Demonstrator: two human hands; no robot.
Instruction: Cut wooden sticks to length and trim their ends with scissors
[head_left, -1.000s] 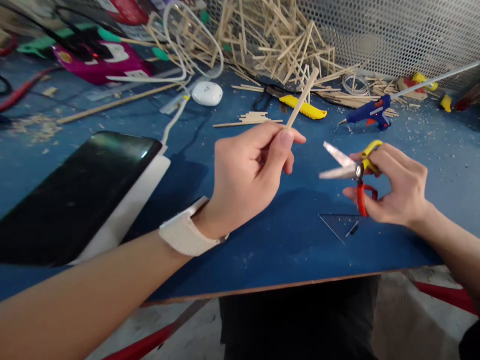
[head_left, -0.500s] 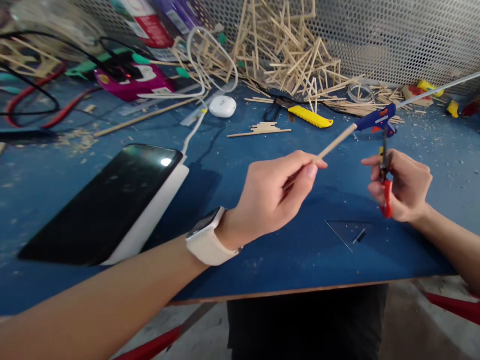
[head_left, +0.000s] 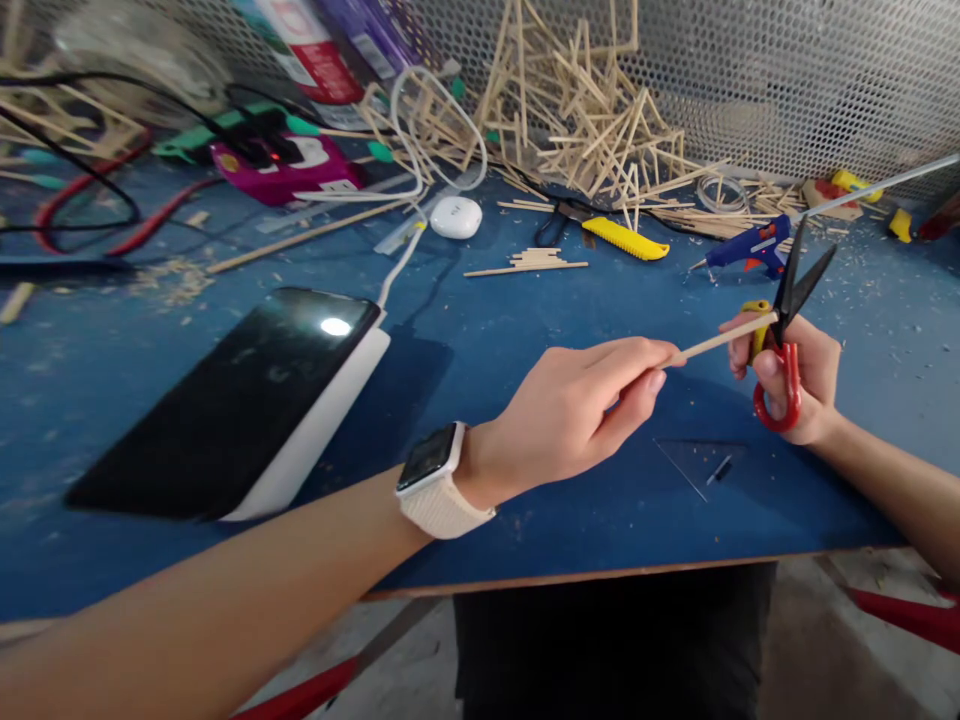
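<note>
Between the thumb and fingers of my left hand (head_left: 581, 405) is a thin wooden stick (head_left: 724, 338), its free end pointing right. My right hand (head_left: 814, 370) is closed on the handles of a pair of scissors (head_left: 791, 290), one handle red and one yellow. The black blades stand apart and point up. The stick's far end lies at the base of the blades; whether it touches them I cannot tell. A blue glue gun (head_left: 750, 245) lies on the table just behind the scissors.
A black phone (head_left: 225, 400) lies at the left. Behind are a yellow utility knife (head_left: 626, 238), a few short sticks (head_left: 536, 260), a white earbud case (head_left: 455, 217), a pink power strip (head_left: 289, 170) and a heap of sticks (head_left: 592, 110). Drawn lines (head_left: 681, 470) mark the blue table (head_left: 525, 540).
The scissors' blades have spread and turned into view. My left hand has moved right and slightly down, bringing the stick from near the glue gun's tip to the scissors.
</note>
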